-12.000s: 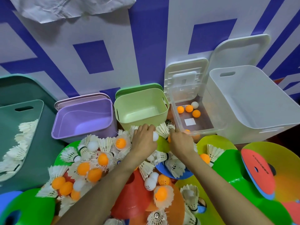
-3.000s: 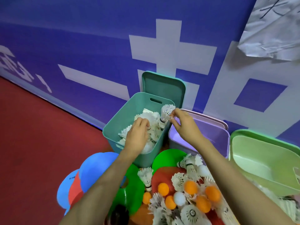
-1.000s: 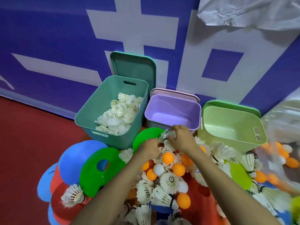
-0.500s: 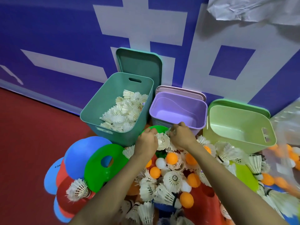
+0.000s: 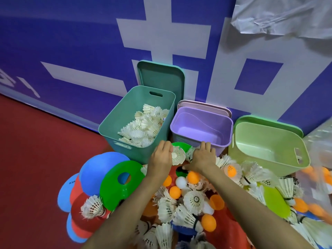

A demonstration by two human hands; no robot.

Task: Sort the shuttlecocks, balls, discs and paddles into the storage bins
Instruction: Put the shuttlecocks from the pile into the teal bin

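Left hand: fingers pinching one shuttlecock. Right hand: fingers curled, apparently round second shuttlecock, near teal bin.

Bright, even indoor light, soft shadows; wide-angle bowing at edges, motion-blurred balls far right.

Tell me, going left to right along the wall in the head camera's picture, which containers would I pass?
Teal bin part-filled with shuttlecocks → purple bin, nothing visible inside → light green bin, nothing visible inside → a blurred clear container at the right edge.
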